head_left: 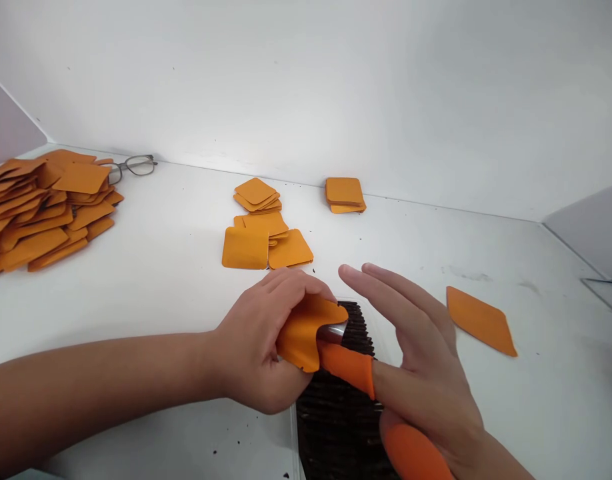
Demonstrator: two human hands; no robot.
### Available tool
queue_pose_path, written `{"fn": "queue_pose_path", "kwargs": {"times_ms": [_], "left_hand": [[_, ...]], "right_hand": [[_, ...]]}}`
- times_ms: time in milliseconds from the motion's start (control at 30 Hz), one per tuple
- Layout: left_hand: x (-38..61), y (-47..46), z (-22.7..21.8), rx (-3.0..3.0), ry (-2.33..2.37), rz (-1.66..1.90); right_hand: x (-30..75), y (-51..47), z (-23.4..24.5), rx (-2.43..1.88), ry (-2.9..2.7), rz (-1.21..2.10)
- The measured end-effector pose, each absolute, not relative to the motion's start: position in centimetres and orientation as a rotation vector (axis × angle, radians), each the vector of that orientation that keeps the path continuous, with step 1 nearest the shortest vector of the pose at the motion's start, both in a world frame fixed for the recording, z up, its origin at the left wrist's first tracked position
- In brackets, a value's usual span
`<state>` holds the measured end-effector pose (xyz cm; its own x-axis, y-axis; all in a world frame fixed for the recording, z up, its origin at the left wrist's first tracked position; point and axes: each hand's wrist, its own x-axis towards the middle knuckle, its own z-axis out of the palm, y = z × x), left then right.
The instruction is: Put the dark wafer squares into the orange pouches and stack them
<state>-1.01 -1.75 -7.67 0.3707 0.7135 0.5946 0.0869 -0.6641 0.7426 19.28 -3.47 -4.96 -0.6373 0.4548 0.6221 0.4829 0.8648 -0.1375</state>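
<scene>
On the white bench (176, 293), a heap of flat orange pieces (31, 220) is being supported at far left. At near centre, above dark sticks (341, 420), the right hand (426, 360) is being spread wide; by the left hand (269, 340) an orange pouch (301, 333) is being gripped, its gaping mouth being met by the right hand's orange finger sleeve (349, 367).

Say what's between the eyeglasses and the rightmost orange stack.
In the head view, a loose stack of orange pouches lies between the eyeglasses and the rightmost stack; white tabletop shows on either side of it.
</scene>
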Motion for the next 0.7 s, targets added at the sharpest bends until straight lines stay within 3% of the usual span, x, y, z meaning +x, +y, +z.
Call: {"fn": "queue_pose_path", "kwargs": {"times_ms": [200,700], "left_hand": [[-0.96,-1.81,-7.37,1.941,0.571,1.361],[-0.92,-1.88,-7.97,1.919,0.602,1.450]], "right_hand": [[18.90,-4.11,-5.13,-0.797,-2.394,-0.210],[18.28,-4.39,-5.23,-0.731,-2.335,-0.101]]}}
